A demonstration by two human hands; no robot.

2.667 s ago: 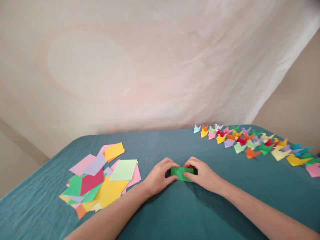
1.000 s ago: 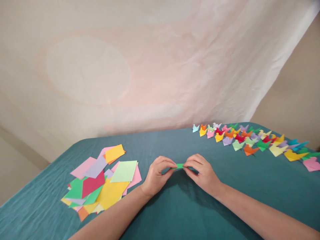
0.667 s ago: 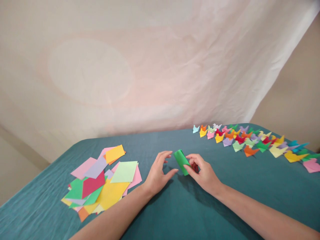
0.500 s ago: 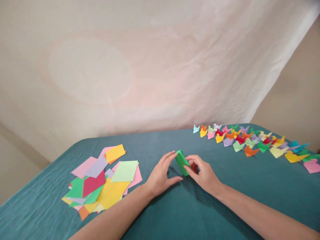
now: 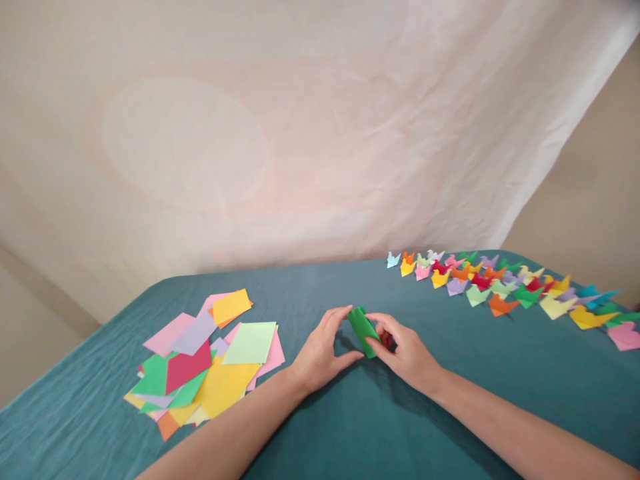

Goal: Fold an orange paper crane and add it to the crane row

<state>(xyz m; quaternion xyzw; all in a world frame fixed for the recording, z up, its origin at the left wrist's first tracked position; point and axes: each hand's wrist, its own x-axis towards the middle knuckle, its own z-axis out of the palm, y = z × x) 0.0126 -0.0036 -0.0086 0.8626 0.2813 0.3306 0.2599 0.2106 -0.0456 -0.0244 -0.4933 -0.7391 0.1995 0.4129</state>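
A small piece of green origami paper (image 5: 363, 329), folded into a narrow strip, is held tilted just over the table between my two hands. My right hand (image 5: 406, 347) pinches its right side, thumb in front and index finger at the upper edge, with the other fingers curled in. My left hand (image 5: 320, 350) spans its left side; the fingertips meet the top end and the thumb reaches the lower end. What lies behind the paper is hidden.
Loose square paper sheets (image 5: 227, 387) in many colours lie in an overlapping pile on the left. Rows of folded paper birds (image 5: 503, 305) stand at the right. A dark teal cloth (image 5: 320, 440) covers the table, and a pale sheet (image 5: 300, 133) hangs behind it.
The green paper has tipped slightly and shifted a little left and down. My right index finger has moved left along its upper edge. The left hand is nearly still.
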